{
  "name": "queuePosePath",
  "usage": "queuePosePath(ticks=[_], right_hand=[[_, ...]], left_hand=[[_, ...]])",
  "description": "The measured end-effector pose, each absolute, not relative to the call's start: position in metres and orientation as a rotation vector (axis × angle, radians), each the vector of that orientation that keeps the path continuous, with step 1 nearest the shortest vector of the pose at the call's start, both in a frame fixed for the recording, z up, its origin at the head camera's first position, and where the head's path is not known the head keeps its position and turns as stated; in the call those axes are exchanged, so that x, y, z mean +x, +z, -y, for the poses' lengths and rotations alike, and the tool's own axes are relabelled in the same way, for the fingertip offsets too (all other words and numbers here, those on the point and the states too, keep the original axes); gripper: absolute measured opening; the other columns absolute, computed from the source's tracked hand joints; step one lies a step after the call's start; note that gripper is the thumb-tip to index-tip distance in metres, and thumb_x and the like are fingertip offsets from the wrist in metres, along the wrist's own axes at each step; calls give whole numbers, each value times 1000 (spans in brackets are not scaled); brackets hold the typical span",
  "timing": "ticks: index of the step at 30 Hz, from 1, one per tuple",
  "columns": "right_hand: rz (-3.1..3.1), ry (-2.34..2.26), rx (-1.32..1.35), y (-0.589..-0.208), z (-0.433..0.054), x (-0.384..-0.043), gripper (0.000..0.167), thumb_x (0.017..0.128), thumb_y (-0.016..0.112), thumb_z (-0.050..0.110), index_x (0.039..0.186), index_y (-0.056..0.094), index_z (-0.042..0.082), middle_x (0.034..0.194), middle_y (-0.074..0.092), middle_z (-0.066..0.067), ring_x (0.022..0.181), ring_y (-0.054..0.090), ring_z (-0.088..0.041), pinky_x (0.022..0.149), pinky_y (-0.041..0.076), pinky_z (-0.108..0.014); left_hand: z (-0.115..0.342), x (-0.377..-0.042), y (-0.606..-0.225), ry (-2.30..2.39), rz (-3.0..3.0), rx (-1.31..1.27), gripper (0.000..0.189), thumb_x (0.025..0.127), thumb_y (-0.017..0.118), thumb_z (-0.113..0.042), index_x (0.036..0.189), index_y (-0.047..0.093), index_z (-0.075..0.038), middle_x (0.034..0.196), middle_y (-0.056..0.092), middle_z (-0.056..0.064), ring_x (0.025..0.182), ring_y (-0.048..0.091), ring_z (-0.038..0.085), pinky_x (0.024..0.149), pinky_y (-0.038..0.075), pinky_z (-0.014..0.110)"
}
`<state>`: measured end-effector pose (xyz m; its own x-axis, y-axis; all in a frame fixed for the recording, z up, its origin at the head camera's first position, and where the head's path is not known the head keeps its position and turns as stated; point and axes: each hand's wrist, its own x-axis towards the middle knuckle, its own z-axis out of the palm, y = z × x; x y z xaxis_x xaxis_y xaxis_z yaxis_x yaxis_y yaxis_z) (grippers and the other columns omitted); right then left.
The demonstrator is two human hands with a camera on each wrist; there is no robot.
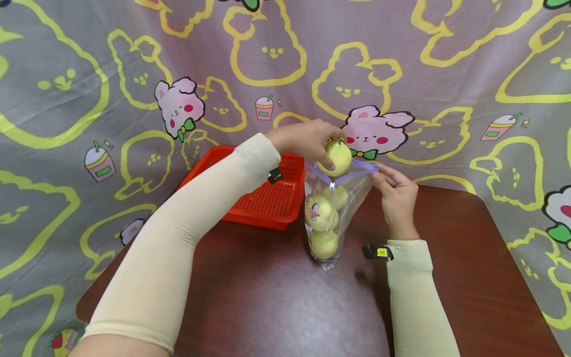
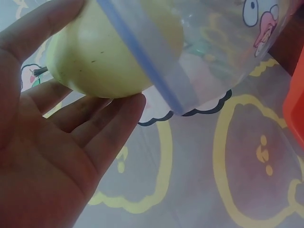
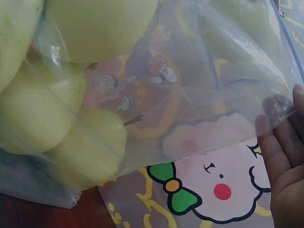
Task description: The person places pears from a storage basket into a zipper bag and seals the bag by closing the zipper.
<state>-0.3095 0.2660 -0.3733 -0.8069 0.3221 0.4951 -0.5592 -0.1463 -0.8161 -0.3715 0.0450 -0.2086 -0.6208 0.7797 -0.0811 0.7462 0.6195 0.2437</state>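
In the head view my left hand [image 1: 308, 140] holds a yellow-green pear [image 1: 340, 157] at the mouth of a clear zip bag [image 1: 352, 203] with a purple zip edge. The left wrist view shows the thumb and fingers around that pear [image 2: 99, 52], which is partly inside the bag's rim. My right hand [image 1: 397, 198] pinches the bag's right top corner and keeps the mouth spread. Several pears [image 1: 322, 213] lie stacked inside the bag, seen closer through the plastic [image 3: 166, 109] in the right wrist view. The bag hangs upright, its bottom at or just above the table.
A red plastic basket [image 1: 267, 210] stands behind the left forearm, which hides part of it. The dark brown table [image 1: 276, 297] runs under both arms. A grey cloth with yellow bear outlines [image 1: 267, 59] hangs at the back and sides.
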Motion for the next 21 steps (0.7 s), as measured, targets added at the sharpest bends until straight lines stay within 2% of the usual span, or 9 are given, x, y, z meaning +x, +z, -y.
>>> queuePosePath(ticks=[5, 11, 16, 21], right_hand=[[1573, 1986, 267, -375, -267, -310, 31, 81, 76, 0, 109, 68, -12, 88, 73, -5, 80, 70, -13, 76, 54, -24], [1558, 1998, 268, -375, -266, -308, 27, 81, 76, -1, 107, 71, -8, 88, 73, -6, 81, 70, -13, 76, 54, -24], [1549, 2003, 267, -375, -265, -308, 30, 81, 77, 1, 108, 70, -9, 88, 73, -6, 81, 70, -13, 77, 54, -25], [1564, 1978, 260, -375, -265, -308, 32, 81, 76, 2, 109, 69, -11, 89, 73, -5, 82, 70, -14, 77, 54, -26]], left_hand=[[-47, -371, -213, 249, -2659, 1288, 57, 78, 81, -36, 126, 58, -15, 107, 60, -5, 92, 53, 12, 78, 45, 24], [-50, -374, -221, 230, -2645, 1310, 61, 77, 81, -36, 129, 57, -14, 107, 60, -4, 94, 53, 13, 78, 45, 24], [-53, -376, -226, 208, -2638, 1301, 66, 77, 81, -36, 133, 55, -13, 110, 59, -5, 95, 52, 12, 80, 44, 23], [-55, -377, -229, 172, -2632, 1313, 60, 77, 81, -38, 128, 58, -15, 106, 60, -5, 93, 53, 12, 78, 45, 23]])
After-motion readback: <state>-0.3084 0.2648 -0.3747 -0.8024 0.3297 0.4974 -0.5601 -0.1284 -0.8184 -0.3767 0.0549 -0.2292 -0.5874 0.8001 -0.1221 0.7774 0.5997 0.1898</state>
